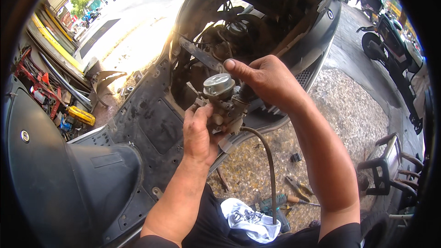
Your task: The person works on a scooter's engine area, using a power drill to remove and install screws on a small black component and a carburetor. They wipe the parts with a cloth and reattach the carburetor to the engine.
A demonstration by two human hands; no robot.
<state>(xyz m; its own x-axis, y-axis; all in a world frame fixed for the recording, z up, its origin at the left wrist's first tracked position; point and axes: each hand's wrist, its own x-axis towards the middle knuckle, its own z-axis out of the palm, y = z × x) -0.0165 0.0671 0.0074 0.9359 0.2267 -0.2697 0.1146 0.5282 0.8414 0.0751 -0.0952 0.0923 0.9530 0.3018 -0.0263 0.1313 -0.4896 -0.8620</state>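
Pebbly ground (340, 110), scooter bodywork (156, 124) already open. Left hand (200, 133) grips the carburetor (219, 84), right hand (271, 80) fingers curl round its dark sleeve (247, 93), looks not mounted yet

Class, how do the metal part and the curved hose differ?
The metal part is compact; the hose is long and slim. The metal part has a shiny silvery top, while the hose looks dull brown. The left hand grips the metal part; no hand shows on the hose. Both have rounded surfaces.
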